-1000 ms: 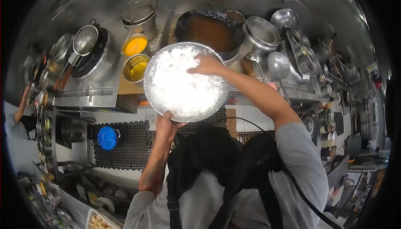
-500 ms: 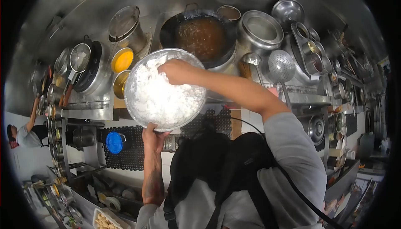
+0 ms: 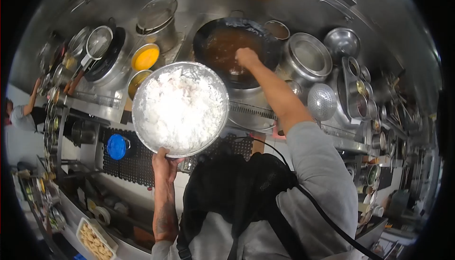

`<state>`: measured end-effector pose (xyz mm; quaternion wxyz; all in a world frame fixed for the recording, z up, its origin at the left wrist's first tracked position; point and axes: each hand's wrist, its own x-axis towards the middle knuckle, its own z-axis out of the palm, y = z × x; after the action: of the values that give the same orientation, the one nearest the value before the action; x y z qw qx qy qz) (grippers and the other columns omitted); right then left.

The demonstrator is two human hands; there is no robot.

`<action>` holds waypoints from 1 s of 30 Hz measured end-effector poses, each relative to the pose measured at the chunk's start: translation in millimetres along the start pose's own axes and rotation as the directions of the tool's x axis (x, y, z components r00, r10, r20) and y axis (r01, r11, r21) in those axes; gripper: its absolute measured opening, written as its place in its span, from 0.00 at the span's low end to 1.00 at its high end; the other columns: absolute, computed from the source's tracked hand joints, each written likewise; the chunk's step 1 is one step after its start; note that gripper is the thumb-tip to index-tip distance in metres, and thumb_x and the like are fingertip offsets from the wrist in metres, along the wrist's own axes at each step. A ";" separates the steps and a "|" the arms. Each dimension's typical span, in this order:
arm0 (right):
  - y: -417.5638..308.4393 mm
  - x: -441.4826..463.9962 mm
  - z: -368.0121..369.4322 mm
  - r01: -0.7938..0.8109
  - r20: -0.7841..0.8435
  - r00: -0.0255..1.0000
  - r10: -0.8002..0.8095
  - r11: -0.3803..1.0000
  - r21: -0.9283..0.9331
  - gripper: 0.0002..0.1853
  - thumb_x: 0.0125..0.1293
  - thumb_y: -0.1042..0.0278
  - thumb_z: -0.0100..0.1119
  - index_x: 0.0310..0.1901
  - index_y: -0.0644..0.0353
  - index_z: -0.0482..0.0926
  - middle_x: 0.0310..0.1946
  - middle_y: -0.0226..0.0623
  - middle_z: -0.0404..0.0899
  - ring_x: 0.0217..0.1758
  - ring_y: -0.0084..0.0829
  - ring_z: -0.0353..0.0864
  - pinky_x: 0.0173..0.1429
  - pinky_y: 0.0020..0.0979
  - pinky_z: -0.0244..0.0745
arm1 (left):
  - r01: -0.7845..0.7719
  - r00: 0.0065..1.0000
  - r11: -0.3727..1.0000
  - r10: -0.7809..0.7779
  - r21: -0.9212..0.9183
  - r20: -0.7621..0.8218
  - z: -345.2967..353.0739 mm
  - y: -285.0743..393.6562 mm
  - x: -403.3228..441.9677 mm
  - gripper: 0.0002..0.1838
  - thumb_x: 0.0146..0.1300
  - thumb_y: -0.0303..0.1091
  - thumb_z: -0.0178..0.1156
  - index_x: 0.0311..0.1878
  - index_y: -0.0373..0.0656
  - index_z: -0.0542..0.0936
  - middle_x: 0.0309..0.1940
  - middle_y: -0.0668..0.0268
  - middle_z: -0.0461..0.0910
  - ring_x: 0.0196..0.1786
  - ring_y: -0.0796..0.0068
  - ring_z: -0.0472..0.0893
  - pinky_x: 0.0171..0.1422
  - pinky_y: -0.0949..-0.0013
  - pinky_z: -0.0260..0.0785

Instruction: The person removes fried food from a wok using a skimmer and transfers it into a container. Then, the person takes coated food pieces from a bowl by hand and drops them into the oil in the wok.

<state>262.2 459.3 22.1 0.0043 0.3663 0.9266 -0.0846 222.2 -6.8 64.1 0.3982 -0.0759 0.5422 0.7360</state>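
Note:
My left hand (image 3: 165, 164) grips the near rim of a wide metal bowl (image 3: 138, 118), holding it up in front of the stove. White flour-like powder (image 3: 177, 108), lumpy at the top, fills much of the bowl. Over a large black wok (image 3: 201, 39) with brown liquid (image 3: 227, 46) in it, my right hand (image 3: 247, 58) is closed, fingers bunched downward. Whatever those fingers hold is too small or hidden to make out.
Left of the wok stand a bowl of yellow liquid (image 3: 145, 58) and a pot topped by a strainer (image 3: 157, 13). A perforated ladle (image 3: 322, 101) and a metal pot (image 3: 310, 56) are to its right. A blue-topped container (image 3: 116, 146) sits low at left. Another person (image 3: 23, 115) is far left.
My right hand has left the powder in the bowl and moved right and forward, over the wok. My left hand still holds the bowl, now slightly lower and further left in view.

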 end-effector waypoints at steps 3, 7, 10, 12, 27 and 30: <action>-12.2 7.6 -21.7 0.045 -0.143 0.989 -0.035 0.997 0.065 0.13 0.56 0.73 0.57 0.44 0.59 0.83 0.43 0.52 0.81 0.48 0.49 0.81 0.55 0.44 0.75 | -0.011 1.000 0.999 0.012 -0.036 0.012 -3.0 -2.9 1.5 0.28 0.56 0.26 0.44 0.60 0.19 0.58 0.49 0.40 0.73 0.40 0.52 0.82 0.27 0.65 0.84; -123.6 -52.5 -95.1 0.451 -0.296 0.876 -0.382 0.865 0.220 0.16 0.55 0.67 0.61 0.46 0.61 0.81 0.42 0.52 0.81 0.48 0.50 0.80 0.55 0.42 0.75 | -0.028 0.997 0.998 0.031 -0.049 0.065 -2.0 -7.1 7.1 0.29 0.58 0.27 0.44 0.64 0.25 0.56 0.54 0.43 0.71 0.46 0.50 0.81 0.30 0.62 0.84; -165.9 -55.6 -71.6 0.549 0.017 0.827 -0.562 0.814 0.188 0.25 0.54 0.55 0.65 0.50 0.61 0.79 0.44 0.56 0.80 0.50 0.51 0.79 0.56 0.41 0.74 | -0.058 0.996 0.998 0.057 0.008 0.074 12.1 -4.8 4.8 0.29 0.59 0.27 0.43 0.64 0.25 0.56 0.54 0.43 0.71 0.47 0.50 0.80 0.31 0.62 0.83; -185.6 -56.6 -45.5 0.425 -0.041 0.902 -0.429 0.867 0.259 0.31 0.51 0.49 0.67 0.53 0.61 0.77 0.46 0.57 0.79 0.51 0.52 0.78 0.56 0.41 0.73 | -0.049 0.994 0.998 0.046 0.026 0.102 18.4 -3.2 3.6 0.29 0.59 0.27 0.44 0.64 0.25 0.56 0.55 0.44 0.71 0.47 0.52 0.80 0.31 0.62 0.82; -213.7 -87.4 -40.2 0.543 -0.117 0.838 -0.533 0.837 0.074 0.26 0.48 0.62 0.62 0.53 0.47 0.76 0.49 0.50 0.75 0.49 0.50 0.78 0.47 0.45 0.77 | -0.026 0.992 0.995 0.014 0.094 0.127 25.9 2.3 15.4 0.25 0.55 0.29 0.48 0.54 0.19 0.65 0.47 0.47 0.75 0.42 0.55 0.81 0.34 0.61 0.82; -203.2 -93.5 -56.9 0.543 -0.085 0.840 -0.537 0.829 0.131 0.25 0.48 0.62 0.62 0.52 0.47 0.77 0.49 0.49 0.75 0.50 0.48 0.78 0.48 0.45 0.76 | -0.055 0.991 0.993 0.041 0.104 0.130 24.1 0.9 12.2 0.26 0.55 0.29 0.48 0.55 0.21 0.65 0.49 0.47 0.74 0.44 0.54 0.81 0.34 0.61 0.82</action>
<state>195.6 259.2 115.9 -0.0680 0.0907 0.9831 -0.1437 221.1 20.0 67.8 0.4178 0.0061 0.5561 0.7184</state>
